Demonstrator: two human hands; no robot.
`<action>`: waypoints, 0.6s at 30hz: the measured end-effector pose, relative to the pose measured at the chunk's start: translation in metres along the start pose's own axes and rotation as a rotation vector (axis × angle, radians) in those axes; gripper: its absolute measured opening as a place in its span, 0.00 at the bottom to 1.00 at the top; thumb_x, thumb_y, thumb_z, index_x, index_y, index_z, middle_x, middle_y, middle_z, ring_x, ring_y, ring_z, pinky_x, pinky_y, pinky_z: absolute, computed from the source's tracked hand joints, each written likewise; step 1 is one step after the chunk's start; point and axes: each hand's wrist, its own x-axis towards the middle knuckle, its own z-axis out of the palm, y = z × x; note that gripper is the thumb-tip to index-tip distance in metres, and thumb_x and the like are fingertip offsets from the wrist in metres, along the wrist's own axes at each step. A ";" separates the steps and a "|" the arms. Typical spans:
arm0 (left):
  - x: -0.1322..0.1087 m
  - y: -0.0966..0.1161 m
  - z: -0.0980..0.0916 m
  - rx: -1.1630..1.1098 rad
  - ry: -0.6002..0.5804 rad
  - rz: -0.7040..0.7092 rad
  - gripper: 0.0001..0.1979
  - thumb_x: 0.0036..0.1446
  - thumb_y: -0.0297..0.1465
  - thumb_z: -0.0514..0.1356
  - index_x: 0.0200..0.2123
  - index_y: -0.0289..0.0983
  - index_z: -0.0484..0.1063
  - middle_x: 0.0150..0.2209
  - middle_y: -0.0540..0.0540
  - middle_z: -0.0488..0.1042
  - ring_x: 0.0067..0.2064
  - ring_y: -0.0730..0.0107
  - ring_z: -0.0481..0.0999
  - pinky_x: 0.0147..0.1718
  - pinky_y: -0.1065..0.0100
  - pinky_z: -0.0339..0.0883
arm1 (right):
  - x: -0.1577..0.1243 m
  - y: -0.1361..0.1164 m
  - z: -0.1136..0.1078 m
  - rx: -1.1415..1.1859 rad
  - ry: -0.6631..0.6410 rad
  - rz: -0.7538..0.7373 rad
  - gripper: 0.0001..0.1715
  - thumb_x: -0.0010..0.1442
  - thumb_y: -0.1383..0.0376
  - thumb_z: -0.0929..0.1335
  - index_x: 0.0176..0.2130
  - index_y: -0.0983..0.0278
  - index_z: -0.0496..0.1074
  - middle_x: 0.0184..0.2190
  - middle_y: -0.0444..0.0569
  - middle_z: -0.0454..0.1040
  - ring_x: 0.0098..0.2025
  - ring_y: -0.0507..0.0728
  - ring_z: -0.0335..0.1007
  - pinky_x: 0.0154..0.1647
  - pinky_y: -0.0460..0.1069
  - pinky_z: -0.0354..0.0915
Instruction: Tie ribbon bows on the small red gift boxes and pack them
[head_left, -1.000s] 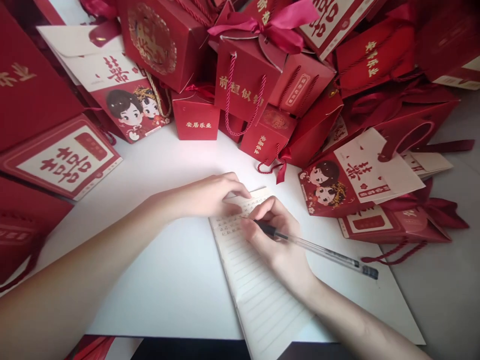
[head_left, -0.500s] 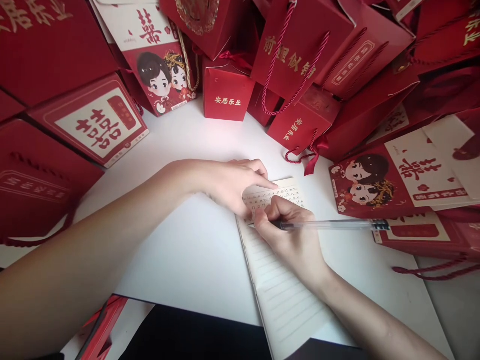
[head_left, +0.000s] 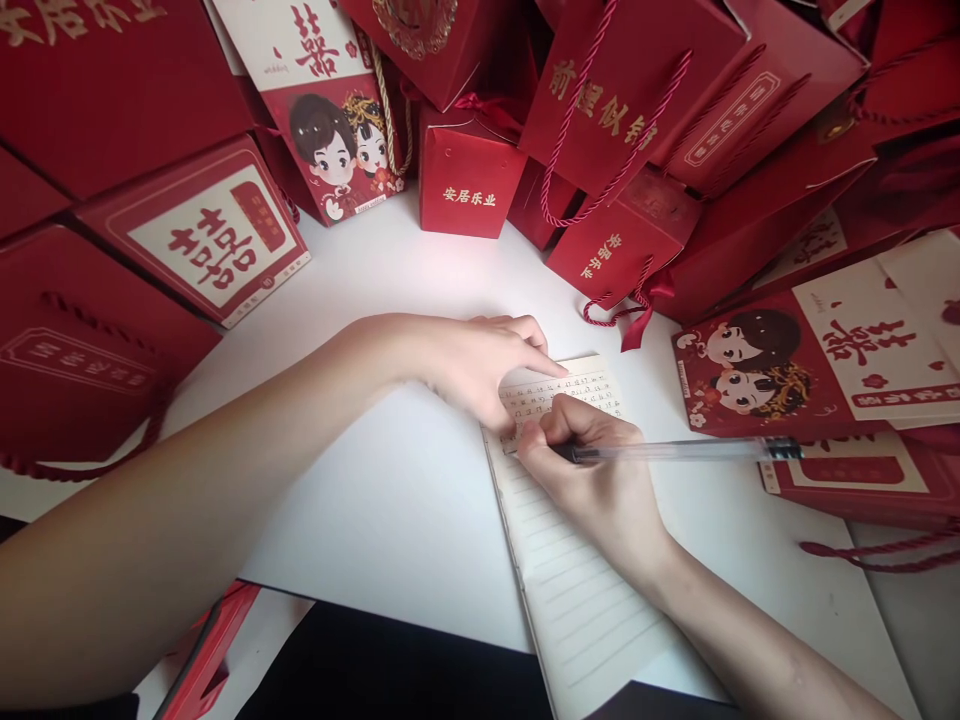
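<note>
A lined notebook (head_left: pixel 577 590) lies open on the white table (head_left: pixel 390 500), with several rows of small handwriting near its top. My right hand (head_left: pixel 600 480) is closed around a clear pen (head_left: pixel 690 451), its tip on the page at the left end of a line. My left hand (head_left: pixel 480 365) rests on the notebook's upper left corner, fingers flat and pressed down on the paper.
Red gift bags and boxes crowd the back and both sides: a small red box (head_left: pixel 466 180), a rope-handled bag (head_left: pixel 622 90), a cartoon-couple box (head_left: pixel 337 120), a similar one lying at the right (head_left: pixel 757 370), and a flat red-and-white box (head_left: pixel 210 235) at left.
The view has tilted down and shifted right. My right hand swung the pen from slanting to level and moved to the left end of a line; my left hand stayed on the notebook corner.
</note>
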 end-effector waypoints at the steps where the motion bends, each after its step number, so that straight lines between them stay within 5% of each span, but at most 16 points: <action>1: 0.000 0.000 0.000 -0.012 0.005 -0.004 0.30 0.33 0.31 0.64 0.47 0.49 0.72 0.48 0.53 0.65 0.54 0.59 0.61 0.50 0.68 0.57 | 0.000 0.000 0.000 0.000 0.001 -0.002 0.19 0.52 0.69 0.64 0.18 0.62 0.51 0.15 0.37 0.52 0.19 0.46 0.48 0.18 0.42 0.50; 13: 0.001 0.001 0.000 0.033 -0.004 -0.014 0.34 0.31 0.32 0.65 0.49 0.49 0.71 0.49 0.52 0.65 0.54 0.58 0.62 0.48 0.69 0.59 | -0.001 -0.001 0.001 0.133 0.017 0.006 0.20 0.51 0.72 0.65 0.18 0.62 0.48 0.15 0.36 0.49 0.17 0.45 0.45 0.16 0.41 0.48; 18: -0.002 0.002 -0.004 0.052 -0.029 0.004 0.35 0.35 0.34 0.65 0.52 0.49 0.68 0.50 0.52 0.65 0.55 0.58 0.60 0.50 0.68 0.57 | 0.010 0.003 -0.031 0.399 0.252 0.005 0.16 0.57 0.64 0.66 0.23 0.60 0.55 0.14 0.35 0.57 0.12 0.45 0.49 0.09 0.41 0.47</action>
